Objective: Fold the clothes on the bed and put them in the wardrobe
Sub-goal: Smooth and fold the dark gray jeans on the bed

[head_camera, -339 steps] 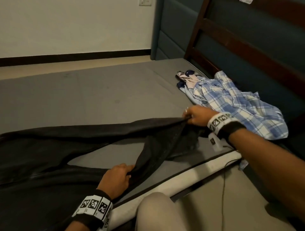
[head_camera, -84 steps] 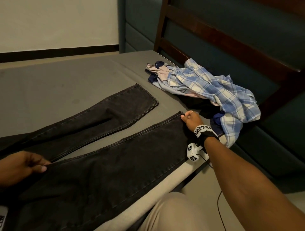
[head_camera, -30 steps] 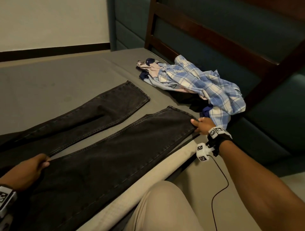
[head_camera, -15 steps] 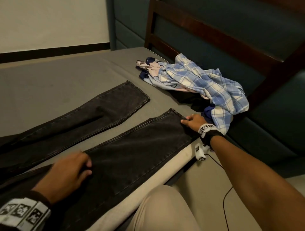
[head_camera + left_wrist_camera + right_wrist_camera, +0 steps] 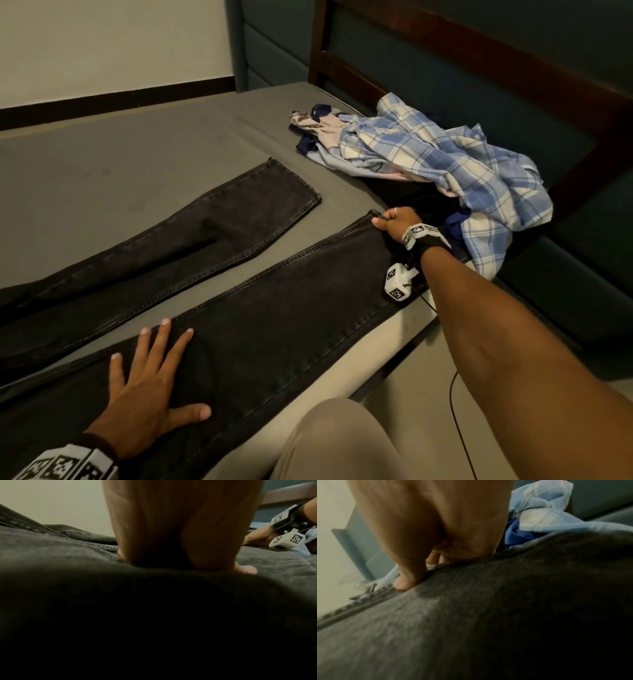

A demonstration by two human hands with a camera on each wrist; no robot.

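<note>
Black jeans lie spread flat on the grey bed, both legs pointing right, the far leg angled away from the near one. My left hand lies flat with straight, spread fingers on the near leg. At that leg's hem corner my right hand pinches the cloth, thumb on top. In the left wrist view my palm presses the dark denim; the lower picture is dark.
A crumpled blue plaid shirt with other pale and navy garments is heaped at the bed's right end, against the dark wooden headboard. My knee is at the bed's near edge. A cable hangs from my right wrist.
My left hand has slid right along the near leg and flattened, fingers spread. My right hand has shifted up to the hem's far corner.
</note>
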